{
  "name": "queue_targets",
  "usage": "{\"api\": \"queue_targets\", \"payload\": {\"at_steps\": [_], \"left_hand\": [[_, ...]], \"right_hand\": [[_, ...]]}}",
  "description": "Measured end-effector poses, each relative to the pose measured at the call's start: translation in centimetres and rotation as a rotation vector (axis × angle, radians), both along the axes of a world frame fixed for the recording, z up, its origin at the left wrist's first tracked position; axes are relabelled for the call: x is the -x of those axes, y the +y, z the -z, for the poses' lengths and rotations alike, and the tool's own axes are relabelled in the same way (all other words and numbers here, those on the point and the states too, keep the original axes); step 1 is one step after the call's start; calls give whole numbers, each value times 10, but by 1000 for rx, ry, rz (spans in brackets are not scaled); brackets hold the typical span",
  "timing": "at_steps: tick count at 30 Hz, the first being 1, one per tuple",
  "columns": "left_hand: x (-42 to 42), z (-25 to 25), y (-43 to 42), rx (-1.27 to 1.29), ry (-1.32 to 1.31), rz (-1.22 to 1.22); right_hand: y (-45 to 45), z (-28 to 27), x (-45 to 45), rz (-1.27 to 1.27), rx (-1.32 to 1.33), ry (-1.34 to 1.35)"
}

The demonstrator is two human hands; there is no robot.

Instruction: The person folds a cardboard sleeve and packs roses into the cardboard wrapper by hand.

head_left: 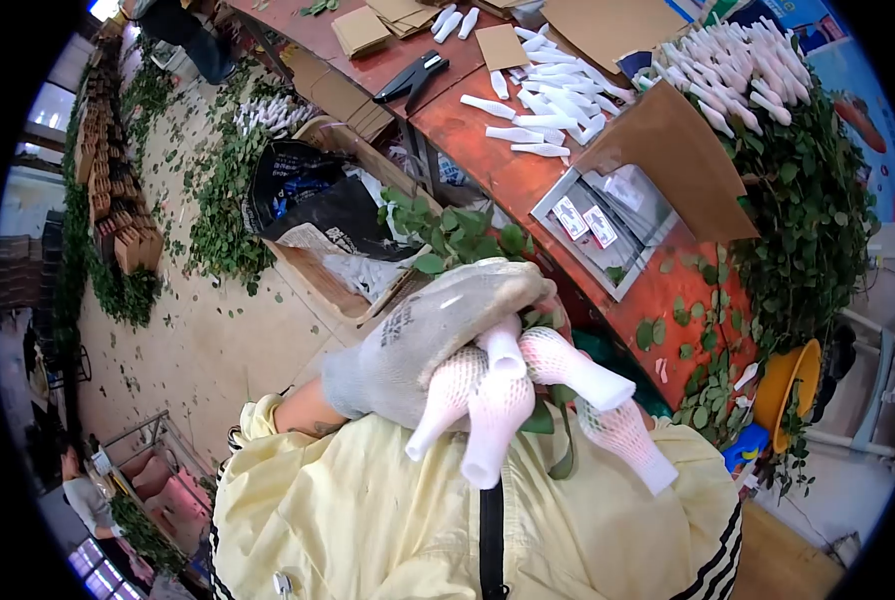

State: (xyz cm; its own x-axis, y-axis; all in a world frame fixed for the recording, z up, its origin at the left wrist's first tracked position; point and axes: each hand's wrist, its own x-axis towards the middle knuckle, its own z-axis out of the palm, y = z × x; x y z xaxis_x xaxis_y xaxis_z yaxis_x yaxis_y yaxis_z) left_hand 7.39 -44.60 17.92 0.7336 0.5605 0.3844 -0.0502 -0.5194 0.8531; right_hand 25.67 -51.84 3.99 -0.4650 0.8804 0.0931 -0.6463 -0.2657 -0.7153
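The head camera looks forward and down.

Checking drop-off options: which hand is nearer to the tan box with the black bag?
Left. The gloved left hand is just this side of the box, against the netted blooms; the right is hidden, probably behind them, farther from the box.
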Motion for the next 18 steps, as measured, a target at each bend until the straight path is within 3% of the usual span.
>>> {"api": "queue_targets", "payload": {"at_steps": [4, 5, 7, 8, 10, 18], "left_hand": [[-10, 8, 0, -117, 2, 13], [-11, 9, -1, -145, 18, 16], [-16, 10, -1, -125, -185, 19], [-17, 9, -2, -127, -183, 47], [-15, 8, -2, -66, -215, 81], [-24, 13, -3, -152, -243, 81]], "right_hand": [[-18, 4, -8, 184, 455, 357], [-15, -3, -7, 57, 398, 340], [8, -3, -4, 224, -241, -227], [13, -19, -10, 278, -440, -477], [25, -78, -12, 229, -511, -668], [20, -93, -9, 74, -228, -356]]}}
